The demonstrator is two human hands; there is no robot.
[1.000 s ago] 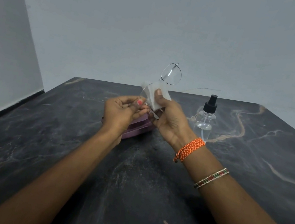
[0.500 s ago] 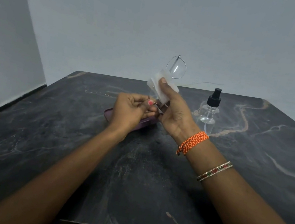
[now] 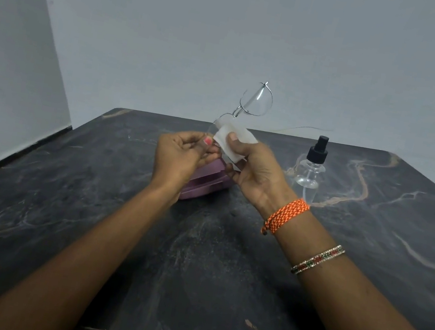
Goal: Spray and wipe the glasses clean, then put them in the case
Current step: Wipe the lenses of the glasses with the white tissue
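Note:
Thin wire-rimmed glasses [image 3: 256, 102] are held up above the table, one lens sticking up free, a temple arm trailing to the right. My left hand [image 3: 180, 155] pinches the frame near the lower lens. My right hand [image 3: 255, 171] presses a white cloth [image 3: 229, 140] around that lower lens, thumb on top. A purple case [image 3: 205, 180] lies on the table just under both hands, mostly hidden by them. A clear spray bottle [image 3: 310, 169] with a black nozzle stands to the right of my right hand.
The dark marble table [image 3: 193, 262] stretches to a near edge at the bottom. A grey wall rises behind the far edge, with a white panel at the left.
The glasses and both hands stay together above the case; the cloth has shifted slightly on the lower lens. The view moved a little.

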